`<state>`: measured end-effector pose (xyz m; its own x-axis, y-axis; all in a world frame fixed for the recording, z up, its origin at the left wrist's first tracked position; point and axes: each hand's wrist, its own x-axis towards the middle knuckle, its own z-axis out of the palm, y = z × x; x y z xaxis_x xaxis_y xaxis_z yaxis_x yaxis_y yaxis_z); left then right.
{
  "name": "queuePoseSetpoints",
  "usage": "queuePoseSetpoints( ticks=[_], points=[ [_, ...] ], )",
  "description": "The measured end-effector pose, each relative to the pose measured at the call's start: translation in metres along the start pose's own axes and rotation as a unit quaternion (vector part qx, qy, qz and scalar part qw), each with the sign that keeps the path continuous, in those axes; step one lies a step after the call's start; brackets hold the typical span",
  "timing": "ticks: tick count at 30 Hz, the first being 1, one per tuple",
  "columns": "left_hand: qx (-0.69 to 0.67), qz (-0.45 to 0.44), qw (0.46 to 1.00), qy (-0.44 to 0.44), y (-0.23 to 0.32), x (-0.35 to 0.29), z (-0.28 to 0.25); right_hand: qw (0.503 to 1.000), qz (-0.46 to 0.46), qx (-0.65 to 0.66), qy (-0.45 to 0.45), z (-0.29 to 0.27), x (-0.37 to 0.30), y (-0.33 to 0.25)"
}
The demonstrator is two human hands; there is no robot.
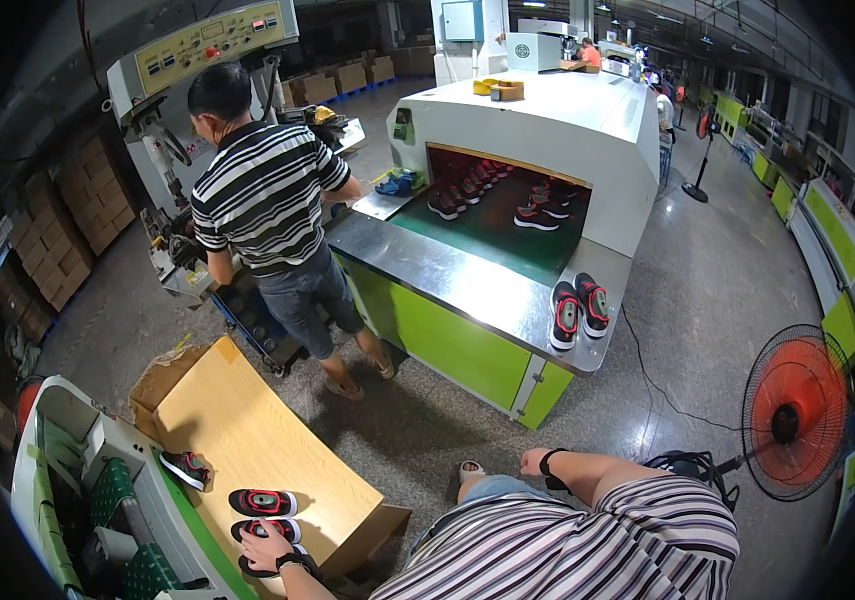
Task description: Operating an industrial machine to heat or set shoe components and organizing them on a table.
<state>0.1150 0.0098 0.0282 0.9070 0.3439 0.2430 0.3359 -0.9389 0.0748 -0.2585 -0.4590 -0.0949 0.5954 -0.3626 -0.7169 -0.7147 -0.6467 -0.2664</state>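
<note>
My left hand [265, 550] is closed over a black shoe with a white sole [258, 567] at the near end of a wood-grain table [238, 410]. Just beyond the fingers lie two more black shoes with red trim, the farther shoe [263, 502] wholly uncovered. Another dark shoe [186, 468] rests farther up, against the green edge of a machine. My right hand [535, 461], a black band on its wrist, hangs beside my body away from the shoes; its fingers are too foreshortened to read. Part of the gripped shoe is hidden under my hand.
Ahead, a white oven-like conveyor machine [548, 110] has rows of shoes inside; a pair of shoes [580, 312] stands on its metal ledge. A person in a striped shirt [266, 190] works at a machine at left. A red fan [796, 410] and its cable are at right.
</note>
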Motion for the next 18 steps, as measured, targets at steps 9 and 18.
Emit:
queuePoseSetpoints(
  ticks=[9, 18],
  points=[
    [0.001, -0.004, 1.0, -0.005, 0.001, 0.0, 0.0, 1.0, 0.01, -0.001, -0.012, 0.001, 0.001, 0.0],
    [-0.014, 0.005, 0.999, 0.036, 0.009, -0.005, -0.001, 1.0, 0.009, 0.015, 0.008, -0.003, 0.0, 0.008]
  ],
)
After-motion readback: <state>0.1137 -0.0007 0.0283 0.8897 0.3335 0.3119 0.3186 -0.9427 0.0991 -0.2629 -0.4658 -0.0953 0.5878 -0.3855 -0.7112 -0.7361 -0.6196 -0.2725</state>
